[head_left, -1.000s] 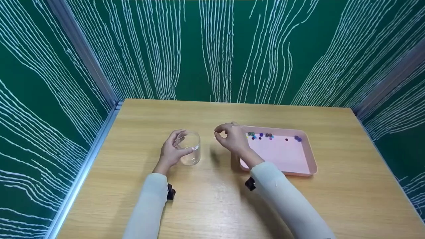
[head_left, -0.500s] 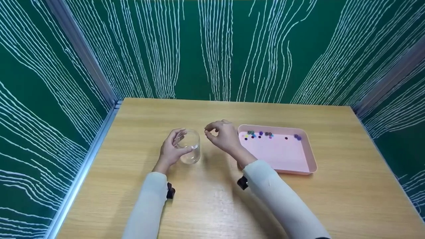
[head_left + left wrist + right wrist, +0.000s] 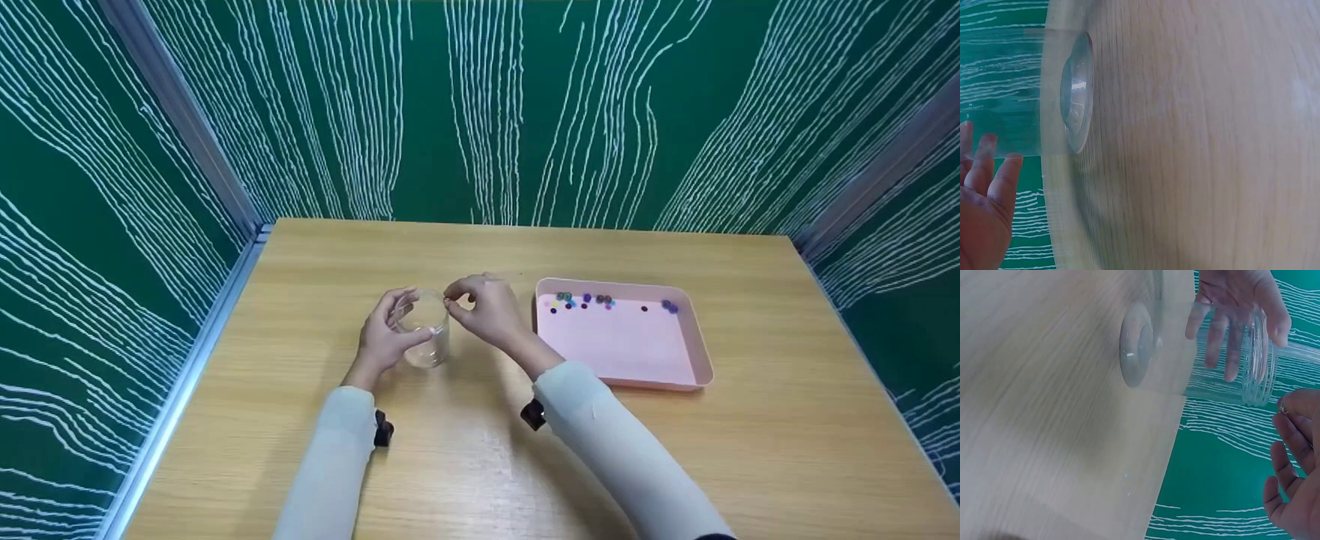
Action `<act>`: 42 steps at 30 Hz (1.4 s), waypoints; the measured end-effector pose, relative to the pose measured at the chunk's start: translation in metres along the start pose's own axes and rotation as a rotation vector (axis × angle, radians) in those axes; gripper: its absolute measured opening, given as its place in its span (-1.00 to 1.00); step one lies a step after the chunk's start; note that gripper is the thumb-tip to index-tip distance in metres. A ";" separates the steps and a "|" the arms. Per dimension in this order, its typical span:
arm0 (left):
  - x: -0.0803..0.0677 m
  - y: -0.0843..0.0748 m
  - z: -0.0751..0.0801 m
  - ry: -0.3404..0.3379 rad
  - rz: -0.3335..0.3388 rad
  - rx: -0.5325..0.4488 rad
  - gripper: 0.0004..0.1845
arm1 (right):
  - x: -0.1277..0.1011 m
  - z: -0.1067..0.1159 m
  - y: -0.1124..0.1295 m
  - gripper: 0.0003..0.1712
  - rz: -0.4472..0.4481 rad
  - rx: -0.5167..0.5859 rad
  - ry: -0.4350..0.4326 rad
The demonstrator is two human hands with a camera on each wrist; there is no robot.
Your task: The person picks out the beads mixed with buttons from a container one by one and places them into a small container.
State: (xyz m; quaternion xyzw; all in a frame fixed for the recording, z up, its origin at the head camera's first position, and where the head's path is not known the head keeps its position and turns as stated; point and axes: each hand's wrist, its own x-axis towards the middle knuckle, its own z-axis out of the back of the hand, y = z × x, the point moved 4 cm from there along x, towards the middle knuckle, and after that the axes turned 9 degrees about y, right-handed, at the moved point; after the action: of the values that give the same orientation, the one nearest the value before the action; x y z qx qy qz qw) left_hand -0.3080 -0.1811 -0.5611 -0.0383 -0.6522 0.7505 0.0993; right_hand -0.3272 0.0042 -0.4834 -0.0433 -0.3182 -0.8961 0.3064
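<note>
A clear glass jar with a ridged rim stands upright on the table. My left hand holds its side, fingers round the far left and thumb on the near side. The right wrist view shows those fingers through the glass. Beside the jar's rim, on its right, my right hand pinches a tiny shiny thing between thumb and forefinger. Its kind is too small to make out; its other fingers are loosely bent. In the left wrist view the jar's thick base rests on the wood.
A shallow pink tray lies to the right of my right hand. Several small coloured beads sit along its back, with a purple pair in the far right corner. Green walls with white lines enclose the wooden table.
My right hand has moved left from the tray's edge to the jar's rim, still pinching. My left hand and the jar stay in place.
</note>
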 end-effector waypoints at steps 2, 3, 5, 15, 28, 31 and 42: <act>0.000 -0.001 0.000 -0.003 0.003 0.000 -0.22 | 0.000 -0.002 0.001 -0.87 -0.001 0.005 0.012; 0.000 -0.001 0.000 -0.003 0.005 0.003 -0.22 | 0.001 -0.003 0.001 -0.87 -0.005 0.001 0.019; 0.000 0.000 -0.001 -0.003 0.007 0.002 -0.22 | 0.000 -0.005 0.001 -0.87 -0.018 -0.003 0.033; 0.001 0.000 -0.001 0.006 0.001 -0.038 -0.20 | -0.002 -0.011 0.001 -0.85 -0.043 0.000 0.074; 0.001 0.002 -0.001 0.019 0.034 -0.053 -0.17 | -0.004 -0.011 0.004 -0.86 -0.040 -0.028 0.069; 0.000 0.002 -0.001 0.008 0.032 -0.046 -0.18 | -0.004 -0.011 0.005 -0.86 -0.048 -0.031 0.071; 0.000 0.002 -0.002 -0.009 0.020 -0.033 -0.21 | -0.004 -0.012 0.006 -0.86 -0.076 -0.003 0.093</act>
State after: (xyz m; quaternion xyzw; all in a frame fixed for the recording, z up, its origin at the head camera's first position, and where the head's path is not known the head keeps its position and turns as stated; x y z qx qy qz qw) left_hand -0.3080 -0.1795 -0.5635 -0.0430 -0.6647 0.7407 0.0881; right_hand -0.3192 -0.0042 -0.4906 0.0100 -0.3036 -0.9087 0.2864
